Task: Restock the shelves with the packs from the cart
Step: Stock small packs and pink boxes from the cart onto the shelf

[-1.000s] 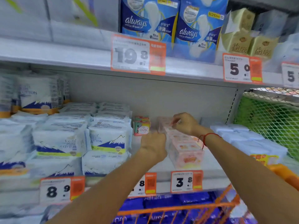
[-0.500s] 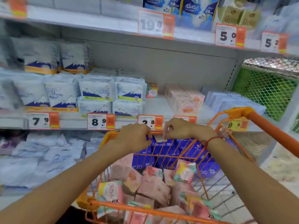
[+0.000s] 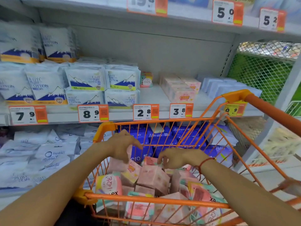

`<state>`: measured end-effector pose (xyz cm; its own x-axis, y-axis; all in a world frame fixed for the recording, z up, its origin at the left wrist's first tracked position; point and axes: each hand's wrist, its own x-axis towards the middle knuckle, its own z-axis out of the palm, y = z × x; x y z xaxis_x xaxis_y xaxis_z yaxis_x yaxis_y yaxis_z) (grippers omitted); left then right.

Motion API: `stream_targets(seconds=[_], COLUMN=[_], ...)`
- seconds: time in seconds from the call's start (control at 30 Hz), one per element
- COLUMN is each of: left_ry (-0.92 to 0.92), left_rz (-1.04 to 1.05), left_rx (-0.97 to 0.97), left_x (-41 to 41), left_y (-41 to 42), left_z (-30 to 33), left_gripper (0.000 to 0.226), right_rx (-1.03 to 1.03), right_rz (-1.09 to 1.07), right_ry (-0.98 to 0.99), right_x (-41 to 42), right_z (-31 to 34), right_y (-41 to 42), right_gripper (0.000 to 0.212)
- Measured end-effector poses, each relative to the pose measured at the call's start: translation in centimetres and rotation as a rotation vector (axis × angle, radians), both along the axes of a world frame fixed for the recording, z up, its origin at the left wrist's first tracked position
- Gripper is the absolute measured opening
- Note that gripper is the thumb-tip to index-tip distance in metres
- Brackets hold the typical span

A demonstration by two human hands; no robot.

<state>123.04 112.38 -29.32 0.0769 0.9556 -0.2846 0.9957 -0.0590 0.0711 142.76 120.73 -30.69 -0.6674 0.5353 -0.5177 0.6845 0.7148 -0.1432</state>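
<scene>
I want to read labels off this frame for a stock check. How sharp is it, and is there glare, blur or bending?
Head view: centre fairly sharp, the 2.8 price tag reads cleanly; edges smear, the lower-left white packs and the cart handle at right are soft; the shelf edge bows from wide-angle distortion; lighting even, no strong glare; both hands slightly blurred.

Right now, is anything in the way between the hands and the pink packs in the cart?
Nothing visible is. The left hand and right hand are already inside the orange cart, past its rim, just above the pink packs. The packs lie uncovered on top of the pile, with only open air between them and the fingers.
</scene>
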Motion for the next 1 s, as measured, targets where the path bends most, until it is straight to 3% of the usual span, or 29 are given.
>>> stream_targets(seconds=[0.07,0.17,0.3,0.47,0.57,0.67,0.77,0.87,1.0], left_ry=[0.033,0.249,0.509,0.656,0.536,0.290,0.110,0.166,0.219], left_rz=[0.019,0.012,-0.012,-0.022,0.044,0.081,0.035,0.033,0.003], left_rx=[0.069,0.091,-0.007,-0.143,-0.105,-0.047,-0.219,-0.341,-0.297], left_x=[0.5,2.0,4.3,5.9,6.4,6.5,6.1,5.7,5.3], left_y=[0.0,-0.5,-0.7,-1.3,-0.5,1.3,3.0,3.9,5.4], left_z=[-0.3,-0.1,0.2,0.9,0.9,-0.2,-2.3,-3.8,-4.9], left_gripper=[0.060,0.048,0.036,0.035,0.029,0.025,0.048,0.058,0.057], right_rx=[0.119,0.279,0.262,0.422,0.482,0.278,0.210,0.291,0.288], right_rz=[-0.052,-0.165,-0.293,-0.373,-0.380,-0.343,-0.268,-0.196,-0.154], right_ry=[-0.059,-0.081,0.073,0.169,0.129,-0.078,-0.114,-0.121,-0.142], right_x=[1.0,2.5,3.5,3.8,3.8,4.0,3.7,3.5,3.4], right_z=[0.0,0.2,0.6,0.9,0.6,-0.4,-0.9,-1.0,-1.3], right_y=[0.8,1.6,2.0,2.0,2.0,2.3,2.5,2.3,2.0], right_gripper=[0.036,0.032,0.036,0.041,0.040,0.068,0.079,0.071,0.059])
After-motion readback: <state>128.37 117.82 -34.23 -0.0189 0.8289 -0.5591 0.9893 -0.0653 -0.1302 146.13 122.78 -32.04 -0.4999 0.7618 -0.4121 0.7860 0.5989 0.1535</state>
